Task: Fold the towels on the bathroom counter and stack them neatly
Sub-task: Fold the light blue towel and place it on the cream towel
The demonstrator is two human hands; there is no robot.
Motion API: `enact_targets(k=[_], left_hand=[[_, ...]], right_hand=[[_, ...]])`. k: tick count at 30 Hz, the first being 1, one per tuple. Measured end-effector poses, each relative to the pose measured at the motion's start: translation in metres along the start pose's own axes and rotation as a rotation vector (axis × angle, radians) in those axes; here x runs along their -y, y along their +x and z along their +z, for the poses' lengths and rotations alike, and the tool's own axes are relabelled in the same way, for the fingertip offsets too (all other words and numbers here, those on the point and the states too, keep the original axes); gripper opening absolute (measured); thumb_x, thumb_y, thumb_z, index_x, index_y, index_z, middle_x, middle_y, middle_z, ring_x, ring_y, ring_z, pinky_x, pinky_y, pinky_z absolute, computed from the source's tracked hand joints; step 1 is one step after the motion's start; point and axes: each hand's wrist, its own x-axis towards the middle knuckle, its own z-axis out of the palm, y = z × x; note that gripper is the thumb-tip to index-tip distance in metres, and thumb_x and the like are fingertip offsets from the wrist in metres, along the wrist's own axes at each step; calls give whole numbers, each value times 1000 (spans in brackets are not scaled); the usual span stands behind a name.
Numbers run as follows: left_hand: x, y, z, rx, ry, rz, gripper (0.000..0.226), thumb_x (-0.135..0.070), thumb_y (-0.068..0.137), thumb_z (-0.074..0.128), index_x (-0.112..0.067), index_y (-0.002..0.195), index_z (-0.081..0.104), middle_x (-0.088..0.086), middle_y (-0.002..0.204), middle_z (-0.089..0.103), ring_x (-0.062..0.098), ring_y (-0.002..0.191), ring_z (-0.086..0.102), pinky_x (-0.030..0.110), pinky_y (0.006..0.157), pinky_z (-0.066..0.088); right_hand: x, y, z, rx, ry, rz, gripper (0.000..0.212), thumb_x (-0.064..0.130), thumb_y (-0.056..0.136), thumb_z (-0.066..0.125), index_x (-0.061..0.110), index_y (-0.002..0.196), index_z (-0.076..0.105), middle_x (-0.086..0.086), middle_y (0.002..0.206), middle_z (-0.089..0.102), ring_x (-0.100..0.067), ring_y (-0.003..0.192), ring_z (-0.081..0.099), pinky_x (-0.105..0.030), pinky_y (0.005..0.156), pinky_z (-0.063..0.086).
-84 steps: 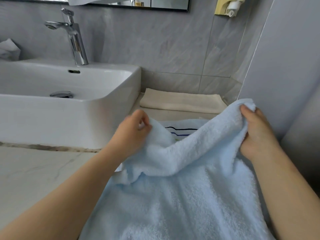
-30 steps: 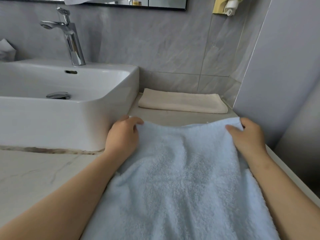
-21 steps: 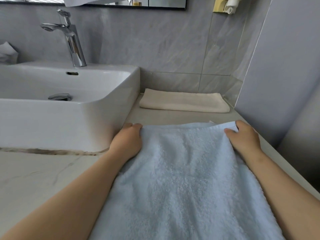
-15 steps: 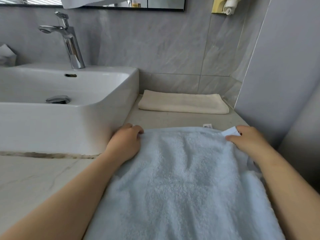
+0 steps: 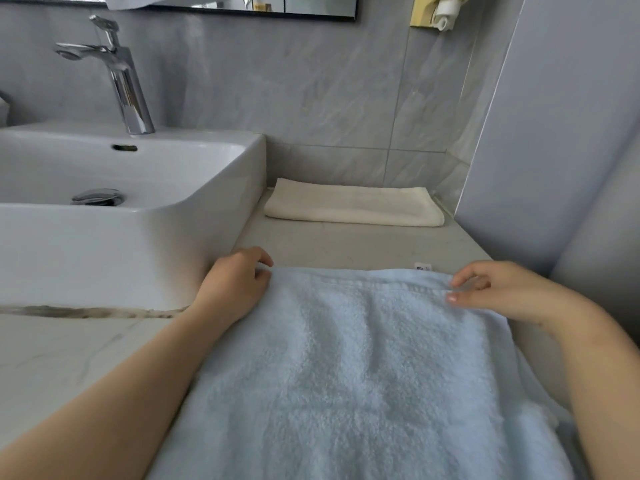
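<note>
A light blue terry towel (image 5: 363,358) lies flat on the counter (image 5: 346,244), running from my body out to a straight far edge with a small white label (image 5: 423,266). My left hand (image 5: 235,285) holds its far left corner, fingers curled over the edge beside the basin. My right hand (image 5: 495,292) pinches the far right corner, thumb on top and fingers curled behind the edge. A folded cream towel (image 5: 353,206) lies against the back wall, apart from the blue one.
A white vessel basin (image 5: 207,216) with a chrome faucet (image 5: 121,74) stands close on the left. A grey partition wall (image 5: 554,150) bounds the counter on the right. A soap dispenser (image 5: 436,12) hangs high on the tiled wall. Bare counter separates the two towels.
Both hands lowered the lifted blue towel end onto the counter, covering the striped cloth seen beneath. They then drew the far edge slightly toward me, and the white label came into sight.
</note>
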Motion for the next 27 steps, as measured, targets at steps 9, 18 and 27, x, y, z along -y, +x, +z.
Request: enact_targets(k=[9, 18, 27], left_hand=[[5, 4, 2, 7, 36, 16, 10, -11, 91, 52, -8, 96, 59, 12, 106, 60, 28, 96, 54, 26, 71, 33], [4, 7, 2, 64, 73, 17, 12, -12, 93, 49, -5, 102, 55, 15, 109, 57, 30, 99, 53, 27, 74, 33], [8, 4, -4, -18, -15, 106, 10, -6, 86, 53, -16, 89, 53, 3, 90, 47, 21, 79, 46, 23, 67, 28]], right_hand=[[-2, 11, 9, -384, 153, -150, 10, 16, 83, 68, 11, 77, 62, -3, 77, 58, -17, 71, 51, -16, 59, 41], [-18, 27, 19, -270, 28, -42, 14, 31, 80, 69, 27, 69, 62, 5, 85, 64, -21, 83, 60, -37, 79, 48], [-10, 15, 24, -318, 274, -137, 6, 16, 83, 70, 16, 81, 65, 12, 89, 60, -2, 79, 54, -15, 65, 39]])
